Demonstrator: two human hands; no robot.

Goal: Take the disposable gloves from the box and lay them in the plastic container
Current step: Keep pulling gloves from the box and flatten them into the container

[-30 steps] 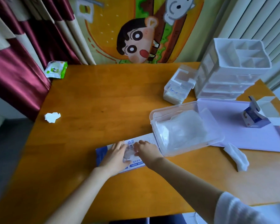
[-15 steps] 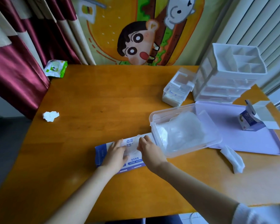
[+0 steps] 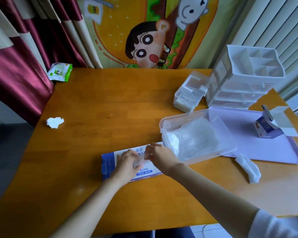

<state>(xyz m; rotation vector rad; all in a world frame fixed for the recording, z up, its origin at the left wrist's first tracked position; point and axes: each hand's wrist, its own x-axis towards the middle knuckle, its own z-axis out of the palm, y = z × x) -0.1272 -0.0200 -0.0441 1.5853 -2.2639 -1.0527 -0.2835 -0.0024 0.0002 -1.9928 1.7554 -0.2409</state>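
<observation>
Lower centre: left hand [image 3: 127,163] flat on glove box [image 3: 107,162]; right hand [image 3: 160,156] pinches clear glove [image 3: 141,162]; plastic container [image 3: 206,155] adjoining right.

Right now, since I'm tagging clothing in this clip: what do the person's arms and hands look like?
Both the left hand and the right hand are bare, with no gloves, rings or watch visible. The left forearm is uncovered down to the picture's edge. The right forearm is uncovered too, up to a white sleeve near the elbow.
</observation>
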